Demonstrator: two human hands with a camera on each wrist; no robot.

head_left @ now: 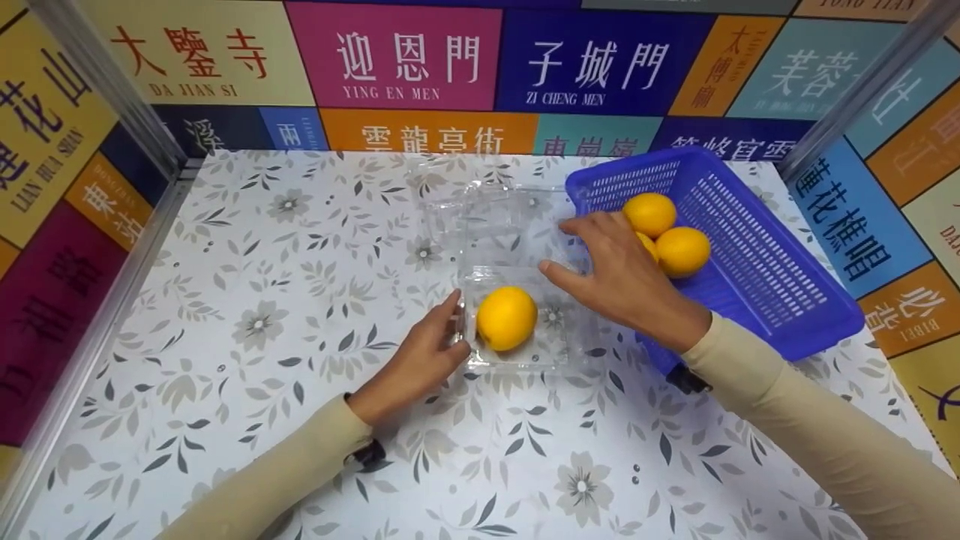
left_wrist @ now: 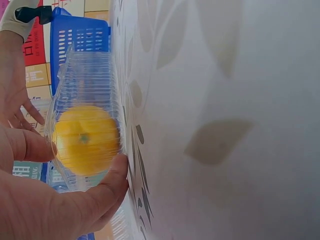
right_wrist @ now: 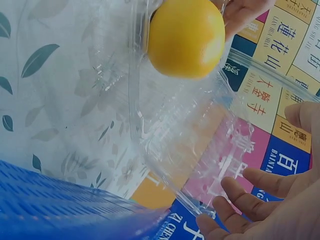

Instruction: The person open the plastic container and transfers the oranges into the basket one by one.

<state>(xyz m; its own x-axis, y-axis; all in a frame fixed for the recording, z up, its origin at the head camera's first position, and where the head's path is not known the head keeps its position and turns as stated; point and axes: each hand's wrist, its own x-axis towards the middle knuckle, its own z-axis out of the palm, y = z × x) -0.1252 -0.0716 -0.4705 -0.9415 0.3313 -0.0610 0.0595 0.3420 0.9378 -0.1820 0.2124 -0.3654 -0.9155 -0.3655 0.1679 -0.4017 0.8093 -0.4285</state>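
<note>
A clear plastic clamshell box [head_left: 525,358] lies with its lid [head_left: 499,225] folded back, away from me. In its base sits one yellow-orange citrus fruit [head_left: 507,319]. My left hand [head_left: 420,360] holds the box at its left side; the left wrist view has the thumb at the rim and the fingers low by the table. Above the box's right side, my right hand [head_left: 622,277] is spread with nothing in it. Its fingertips [right_wrist: 235,187] come close to the lid's edge in the right wrist view; whether they touch it I cannot tell.
A purple-blue slatted basket [head_left: 780,300] stands at the right with more citrus fruits [head_left: 682,252], partly hidden by my right hand. Another clear plastic piece seems to lie behind the lid. Printed panels [head_left: 405,56] edge the table [head_left: 262,390] at the back and both sides.
</note>
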